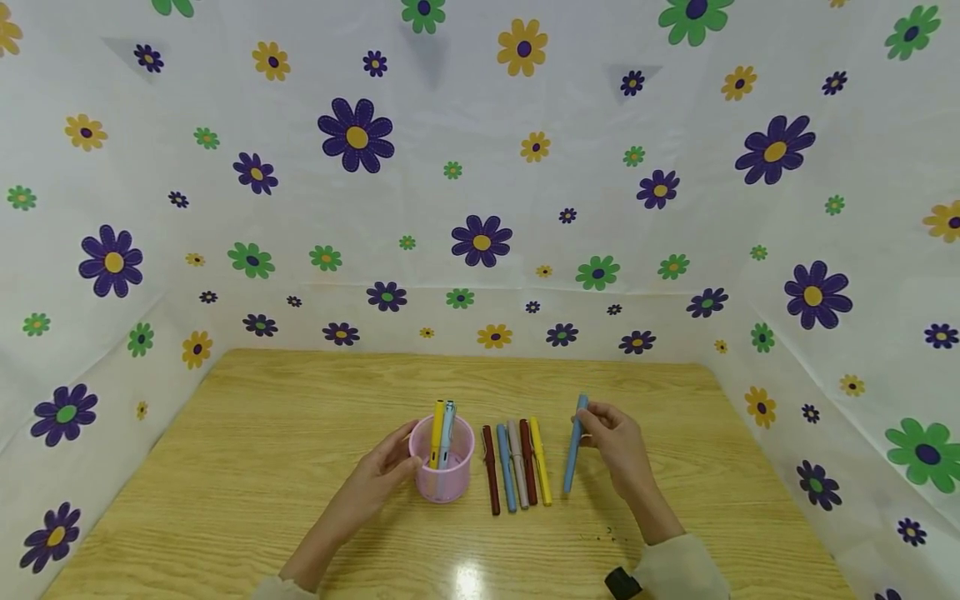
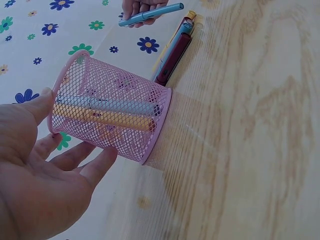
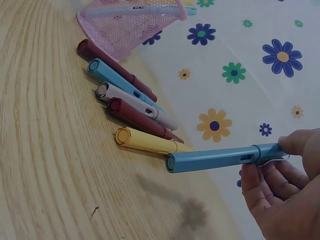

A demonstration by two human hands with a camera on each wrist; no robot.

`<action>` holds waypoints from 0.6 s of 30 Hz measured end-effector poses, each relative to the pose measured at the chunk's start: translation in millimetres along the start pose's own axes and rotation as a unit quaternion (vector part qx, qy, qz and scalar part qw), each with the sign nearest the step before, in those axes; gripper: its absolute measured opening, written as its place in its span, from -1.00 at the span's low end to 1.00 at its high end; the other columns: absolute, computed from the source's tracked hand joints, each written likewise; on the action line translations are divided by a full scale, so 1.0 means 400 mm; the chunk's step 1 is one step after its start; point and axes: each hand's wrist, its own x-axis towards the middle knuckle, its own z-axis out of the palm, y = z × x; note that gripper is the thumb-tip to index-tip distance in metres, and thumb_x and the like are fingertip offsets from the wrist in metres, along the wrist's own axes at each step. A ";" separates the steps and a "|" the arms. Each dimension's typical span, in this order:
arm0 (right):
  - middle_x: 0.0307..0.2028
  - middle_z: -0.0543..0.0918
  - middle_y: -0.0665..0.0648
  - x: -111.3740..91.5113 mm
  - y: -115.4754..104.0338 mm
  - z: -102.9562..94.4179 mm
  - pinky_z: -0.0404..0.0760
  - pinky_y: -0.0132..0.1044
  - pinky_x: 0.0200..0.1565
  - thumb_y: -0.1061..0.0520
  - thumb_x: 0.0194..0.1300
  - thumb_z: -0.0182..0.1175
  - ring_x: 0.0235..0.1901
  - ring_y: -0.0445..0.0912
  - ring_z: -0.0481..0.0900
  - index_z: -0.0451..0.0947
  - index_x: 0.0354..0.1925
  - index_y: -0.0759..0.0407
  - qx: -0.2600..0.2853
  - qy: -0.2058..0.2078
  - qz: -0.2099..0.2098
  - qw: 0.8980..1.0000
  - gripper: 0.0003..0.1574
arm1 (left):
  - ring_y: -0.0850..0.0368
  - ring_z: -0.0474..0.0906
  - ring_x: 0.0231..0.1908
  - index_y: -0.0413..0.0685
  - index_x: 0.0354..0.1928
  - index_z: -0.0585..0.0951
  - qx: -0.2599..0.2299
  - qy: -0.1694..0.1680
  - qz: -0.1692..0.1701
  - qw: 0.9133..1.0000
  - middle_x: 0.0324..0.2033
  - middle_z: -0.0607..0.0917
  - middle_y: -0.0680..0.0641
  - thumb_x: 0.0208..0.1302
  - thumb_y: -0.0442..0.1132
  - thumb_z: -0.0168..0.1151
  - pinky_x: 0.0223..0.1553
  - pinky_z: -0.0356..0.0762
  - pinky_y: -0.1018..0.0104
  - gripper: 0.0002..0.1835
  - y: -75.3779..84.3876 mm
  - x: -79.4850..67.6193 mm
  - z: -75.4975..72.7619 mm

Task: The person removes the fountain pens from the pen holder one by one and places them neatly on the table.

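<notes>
My left hand holds a pink mesh pen cup from its left side, thumb at the rim and fingers along the wall. Inside the cup stand a yellow pen and a light blue pen. Between thumb and fingertips, my right hand pinches the cap end of a blue pen. That pen is raised over the table and tilted, its other end pointing down toward me. To its left lies a row of capped pens: dark red, blue, grey, dark red and yellow.
The wood-grain table is enclosed at the back and sides by a white cloth with printed flowers. Small dark specks lie near the right forearm. A black object sits by the right sleeve.
</notes>
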 end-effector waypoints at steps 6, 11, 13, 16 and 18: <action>-0.11 0.55 0.36 0.001 0.011 0.004 0.62 -0.06 -0.14 0.07 0.32 0.15 -0.26 -0.04 0.56 0.42 0.08 0.42 -0.013 -0.007 0.010 1.000 -0.50 | 0.00 0.26 0.25 0.13 0.40 0.17 0.003 0.001 0.002 1.000 0.27 0.33 -0.11 0.30 -0.02 0.13 0.20 0.30 0.16 -0.34 0.002 0.000 0.000; -0.12 0.56 0.36 0.003 0.022 0.007 0.60 -0.01 -0.13 0.06 0.31 0.17 -0.26 0.02 0.57 0.44 0.06 0.39 -0.022 -0.007 0.025 0.999 -0.52 | 0.00 0.25 0.25 0.12 0.41 0.16 0.006 0.000 0.002 1.000 0.28 0.32 -0.12 0.33 -0.05 0.11 0.20 0.30 0.17 -0.35 0.002 0.001 -0.001; -0.12 0.56 0.37 0.004 0.026 0.007 0.60 -0.01 -0.13 0.06 0.31 0.17 -0.26 0.05 0.58 0.45 0.05 0.38 -0.023 -0.009 0.031 0.999 -0.52 | -0.01 0.25 0.25 0.11 0.41 0.16 0.006 -0.002 0.003 1.000 0.28 0.33 -0.13 0.34 -0.08 0.10 0.19 0.30 0.17 -0.36 0.001 0.002 -0.001; -0.14 0.57 0.36 0.004 0.031 0.009 0.61 -0.03 -0.15 0.07 0.31 0.17 -0.27 0.06 0.58 0.46 0.04 0.37 -0.024 -0.010 0.036 0.999 -0.54 | -0.01 0.25 0.25 0.11 0.41 0.15 0.004 -0.003 0.001 1.000 0.27 0.33 -0.13 0.36 -0.12 0.08 0.19 0.31 0.17 -0.39 0.001 0.003 0.000; -0.17 0.58 0.34 0.005 0.035 0.010 0.62 -0.04 -0.17 0.07 0.31 0.17 -0.28 0.05 0.58 0.47 0.03 0.36 -0.025 -0.009 0.038 0.999 -0.56 | -0.02 0.24 0.26 0.10 0.41 0.15 0.004 -0.004 0.000 1.000 0.28 0.32 -0.14 0.37 -0.14 0.07 0.20 0.30 0.17 -0.39 0.002 0.004 0.000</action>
